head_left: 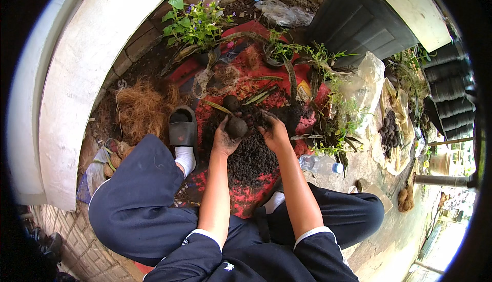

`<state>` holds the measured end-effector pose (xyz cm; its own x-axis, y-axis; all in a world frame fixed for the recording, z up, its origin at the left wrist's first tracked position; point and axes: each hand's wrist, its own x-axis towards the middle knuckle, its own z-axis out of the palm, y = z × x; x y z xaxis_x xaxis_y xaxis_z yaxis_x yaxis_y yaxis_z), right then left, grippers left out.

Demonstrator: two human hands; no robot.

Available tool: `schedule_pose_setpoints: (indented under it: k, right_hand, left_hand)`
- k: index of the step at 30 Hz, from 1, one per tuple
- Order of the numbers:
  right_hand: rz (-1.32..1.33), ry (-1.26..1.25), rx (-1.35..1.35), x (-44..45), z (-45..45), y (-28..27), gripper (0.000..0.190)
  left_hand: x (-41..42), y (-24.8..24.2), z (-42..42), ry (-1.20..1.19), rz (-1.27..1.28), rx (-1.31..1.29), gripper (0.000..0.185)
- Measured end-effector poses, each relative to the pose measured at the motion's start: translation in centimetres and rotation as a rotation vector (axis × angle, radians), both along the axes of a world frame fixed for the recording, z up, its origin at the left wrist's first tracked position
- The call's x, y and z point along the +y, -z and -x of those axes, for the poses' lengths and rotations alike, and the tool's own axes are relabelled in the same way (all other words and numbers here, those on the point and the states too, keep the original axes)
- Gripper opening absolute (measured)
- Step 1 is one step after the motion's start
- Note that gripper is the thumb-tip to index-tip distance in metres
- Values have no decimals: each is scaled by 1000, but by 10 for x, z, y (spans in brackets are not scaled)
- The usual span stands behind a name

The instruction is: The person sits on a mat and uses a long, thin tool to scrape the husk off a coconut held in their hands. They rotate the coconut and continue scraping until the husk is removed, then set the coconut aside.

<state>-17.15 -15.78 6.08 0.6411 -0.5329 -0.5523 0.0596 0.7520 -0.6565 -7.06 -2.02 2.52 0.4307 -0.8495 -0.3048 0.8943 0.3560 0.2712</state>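
My left hand (225,140) is closed round a dark, smooth ball of soil (236,128), its fingertips smeared with dirt. A second dark ball (231,103) lies just beyond that hand, with a yellowish dry leaf (216,106) beside it. To the right, my right hand (276,131) has its fingers curled and soiled over the dark ground; whether they grip any soil is hard to make out. Loose black crumbly soil (251,162) is heaped below both hands on a red sheet (246,209).
Brown coconut fibre (144,107) lies left, near my sandal (182,128). Flowering plants (198,22) stand ahead, and trailing greenery (338,116) runs along the right. A clear plastic bottle (319,164) lies near my right knee. Several dark lumps (389,130) rest on a plastic bag (401,151).
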Motion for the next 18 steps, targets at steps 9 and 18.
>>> schedule_pose_setpoints:
  k: [9, 18]
  right_hand:
    - [-27, 63, 24, -1, -1, -1, 29]
    - [-14, 25, -25, 5, -3, -9, 30]
  left_hand:
    - [-2, 7, -2, -46, -51, 103, 42]
    - [-7, 11, -1, -118, -296, 49, 33]
